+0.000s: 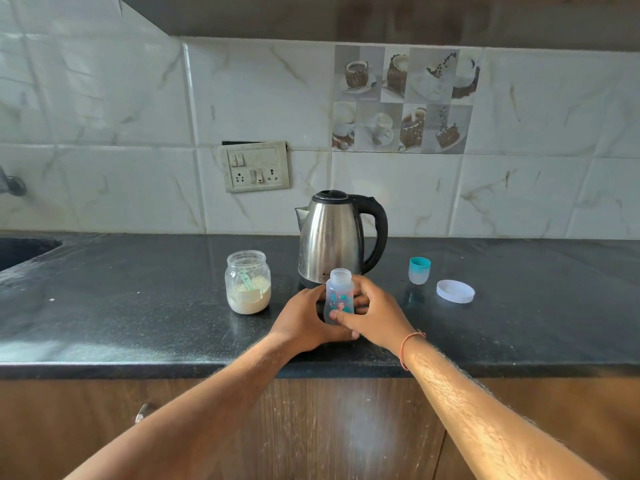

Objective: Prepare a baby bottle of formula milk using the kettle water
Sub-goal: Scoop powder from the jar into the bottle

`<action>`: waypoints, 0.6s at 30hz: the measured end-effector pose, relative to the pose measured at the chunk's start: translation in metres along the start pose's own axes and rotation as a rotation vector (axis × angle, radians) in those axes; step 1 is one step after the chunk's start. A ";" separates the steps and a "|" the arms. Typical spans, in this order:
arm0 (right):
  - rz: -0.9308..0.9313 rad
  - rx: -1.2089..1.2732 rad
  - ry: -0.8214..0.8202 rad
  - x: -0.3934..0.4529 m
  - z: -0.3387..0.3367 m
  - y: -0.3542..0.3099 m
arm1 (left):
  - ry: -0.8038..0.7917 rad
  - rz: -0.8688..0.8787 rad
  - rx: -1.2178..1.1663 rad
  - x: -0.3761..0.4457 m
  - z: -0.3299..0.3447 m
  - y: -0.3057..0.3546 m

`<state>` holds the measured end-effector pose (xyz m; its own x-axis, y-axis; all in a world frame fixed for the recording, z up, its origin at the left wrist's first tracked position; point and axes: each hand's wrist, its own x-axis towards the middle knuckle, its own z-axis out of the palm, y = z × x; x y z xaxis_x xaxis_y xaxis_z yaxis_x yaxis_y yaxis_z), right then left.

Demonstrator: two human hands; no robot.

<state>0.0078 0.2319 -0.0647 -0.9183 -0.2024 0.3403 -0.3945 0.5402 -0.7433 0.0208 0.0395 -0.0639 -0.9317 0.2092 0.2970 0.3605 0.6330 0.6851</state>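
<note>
A dark, speckled stone bench [138, 306] carries one rounded steel kettle [332, 240] with a black lid and handle. Left of it stands one open glass jar [247, 282], part full of pale powder, with a green scoop inside that is hard to make out. In front of the kettle, the left hand [304, 320] and right hand [370, 311] clasp one small, clear, uncapped baby bottle [339, 292] standing upright. To the right sit one teal-rimmed cap [419, 270] and one flat white lid [455, 291].
</note>
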 end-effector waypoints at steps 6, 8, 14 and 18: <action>-0.059 0.002 0.017 0.000 0.000 0.002 | 0.457 0.171 0.003 -0.052 -0.031 -0.022; -0.089 0.006 0.059 -0.001 -0.001 -0.002 | 0.656 0.057 0.003 -0.052 -0.041 -0.031; -0.209 -0.046 0.128 0.010 -0.014 -0.033 | 0.542 -0.355 -0.159 -0.016 -0.071 -0.059; -0.289 -0.230 0.092 0.034 -0.023 -0.067 | 0.510 -0.380 -0.206 -0.003 -0.072 -0.072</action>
<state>0.0041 0.2078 0.0098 -0.7591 -0.3045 0.5754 -0.6096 0.6426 -0.4641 0.0009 -0.0604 -0.0664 -0.8759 -0.4108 0.2530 0.0599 0.4276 0.9020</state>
